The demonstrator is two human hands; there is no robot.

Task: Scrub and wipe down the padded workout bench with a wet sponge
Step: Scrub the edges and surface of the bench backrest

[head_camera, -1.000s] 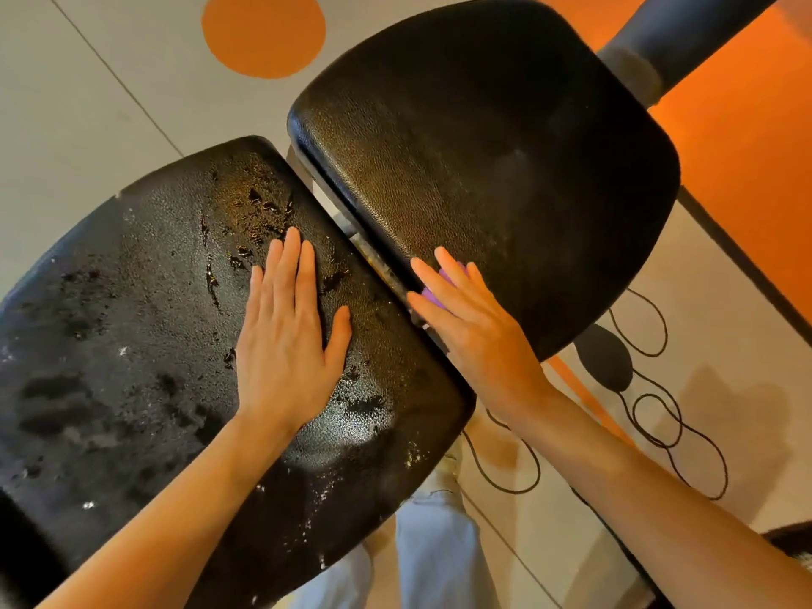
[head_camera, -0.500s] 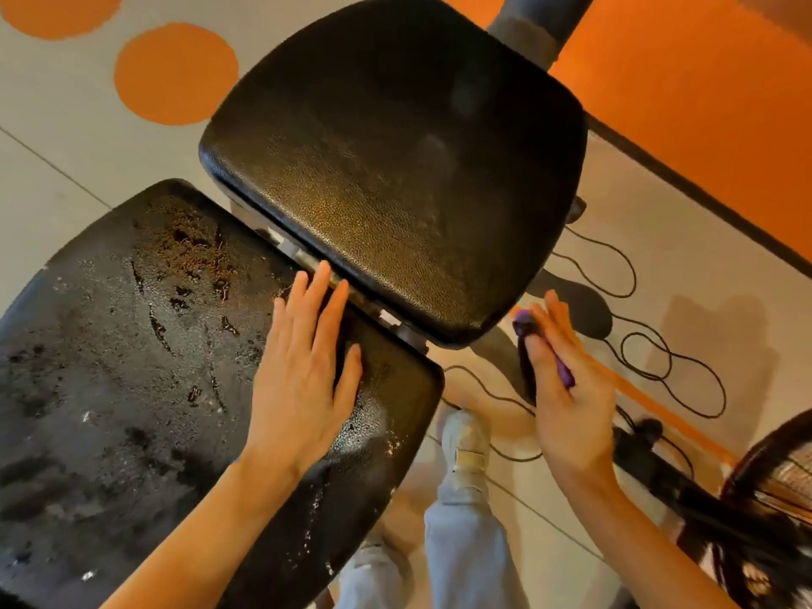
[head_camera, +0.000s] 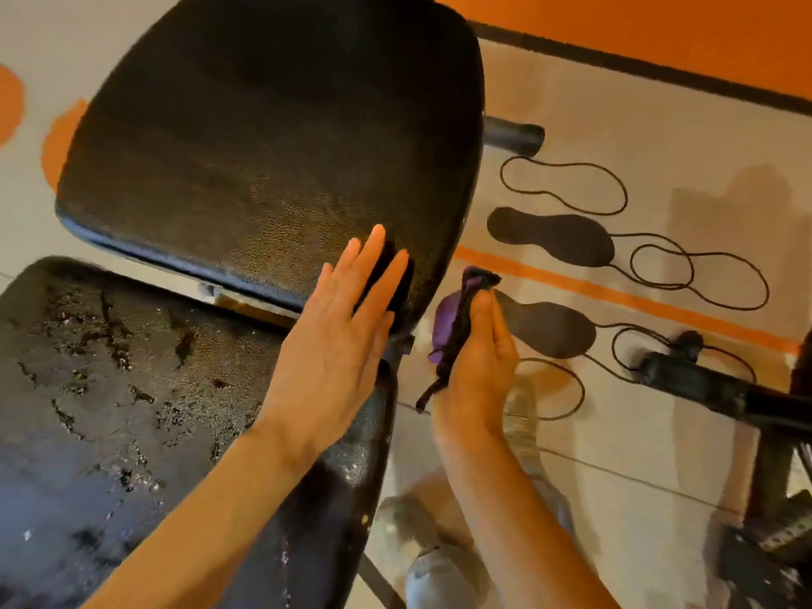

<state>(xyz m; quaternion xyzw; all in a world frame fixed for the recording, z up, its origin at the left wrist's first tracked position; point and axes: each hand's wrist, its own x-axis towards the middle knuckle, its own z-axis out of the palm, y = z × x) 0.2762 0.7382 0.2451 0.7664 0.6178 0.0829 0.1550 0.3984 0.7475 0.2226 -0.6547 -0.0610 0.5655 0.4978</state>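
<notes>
A padded black workout bench fills most of the view, made of two cushions with a narrow gap between them. The near cushion glistens with water and is still flecked with dark scraps of grime, thickest toward its far edge beside the gap. The far cushion looks drier and cleaner, with a dull sheen near its right corner. Beyond the bench's right edge lies a pale floor with an orange stripe and printed black footprint shapes joined by looping lines. A dark piece of equipment sits at the right.

The left hand lies flat with fingers straight and slightly spread, resting across the gap at the bench's right edge, holding nothing. The right hand hangs just off the right edge, in the air, pinching a purple sponge with a dark, scrunched face; the sponge is not touching the bench.

My judgement: the job is partway through. The near cushion is wetted but needs more scrubbing and a final wipe.

No brand, label or readable writing shows anywhere.
</notes>
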